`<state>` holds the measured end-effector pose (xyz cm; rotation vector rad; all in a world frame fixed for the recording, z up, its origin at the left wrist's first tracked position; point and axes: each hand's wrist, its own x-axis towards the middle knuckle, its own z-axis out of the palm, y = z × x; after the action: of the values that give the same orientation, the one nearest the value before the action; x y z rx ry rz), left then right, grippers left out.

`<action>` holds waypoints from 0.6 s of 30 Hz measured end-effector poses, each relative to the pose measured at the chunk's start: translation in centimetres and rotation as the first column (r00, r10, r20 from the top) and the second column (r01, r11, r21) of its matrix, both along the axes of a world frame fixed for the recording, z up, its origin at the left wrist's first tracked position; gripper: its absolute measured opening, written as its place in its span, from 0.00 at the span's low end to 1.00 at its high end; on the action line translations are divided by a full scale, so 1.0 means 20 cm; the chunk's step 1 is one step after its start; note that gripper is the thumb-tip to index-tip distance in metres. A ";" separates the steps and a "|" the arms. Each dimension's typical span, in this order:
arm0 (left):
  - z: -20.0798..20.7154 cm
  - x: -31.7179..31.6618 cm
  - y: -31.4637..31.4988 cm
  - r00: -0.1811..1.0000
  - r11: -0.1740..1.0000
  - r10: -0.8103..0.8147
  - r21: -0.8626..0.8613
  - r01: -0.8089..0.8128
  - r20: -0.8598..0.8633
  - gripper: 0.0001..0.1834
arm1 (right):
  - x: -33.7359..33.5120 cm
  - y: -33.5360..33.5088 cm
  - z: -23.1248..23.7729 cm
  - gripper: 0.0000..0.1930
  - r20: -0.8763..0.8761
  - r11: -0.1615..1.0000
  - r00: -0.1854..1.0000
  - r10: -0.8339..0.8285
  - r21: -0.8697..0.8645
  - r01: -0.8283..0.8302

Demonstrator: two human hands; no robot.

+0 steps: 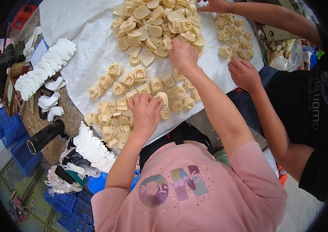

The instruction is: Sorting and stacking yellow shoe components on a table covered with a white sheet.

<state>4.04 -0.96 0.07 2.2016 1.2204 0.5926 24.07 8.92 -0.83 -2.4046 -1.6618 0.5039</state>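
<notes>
The left hand (143, 113) rests, fingers apart, on beige parts (156, 85) in loose rows, many hollow side up, perhaps so each shows; the right hand (183, 57) curls its fingers at the heap (154, 30), clamped or not I cannot tell. A white sheet (84, 50) presumably prevents scuffing.

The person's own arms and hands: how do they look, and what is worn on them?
Short, plain pink fabric sleeves leave both forearms bare. The left hand and right hand wear no gloves; no wristwatch shows.
</notes>
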 end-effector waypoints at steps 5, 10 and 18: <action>-0.02 0.11 0.08 0.999 0.999 -0.044 0.031 0.044 0.004 0.10 | 0.02 -0.06 -0.07 0.09 -0.009 0.985 1.000 0.007 0.174 -0.006; -0.02 0.25 0.16 0.995 0.985 -0.075 0.152 0.084 -0.062 0.07 | 0.04 -0.08 -0.08 0.08 -0.149 0.970 0.989 -0.024 0.235 0.059; -0.20 0.35 0.19 0.932 0.972 -0.064 0.191 0.139 -0.356 0.05 | 0.13 -0.28 0.10 0.07 -0.488 0.925 0.873 0.005 0.333 0.182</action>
<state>10.98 2.85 -3.89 2.6183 1.2495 0.3090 26.58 3.34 1.15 -1.8739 -1.2818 0.6431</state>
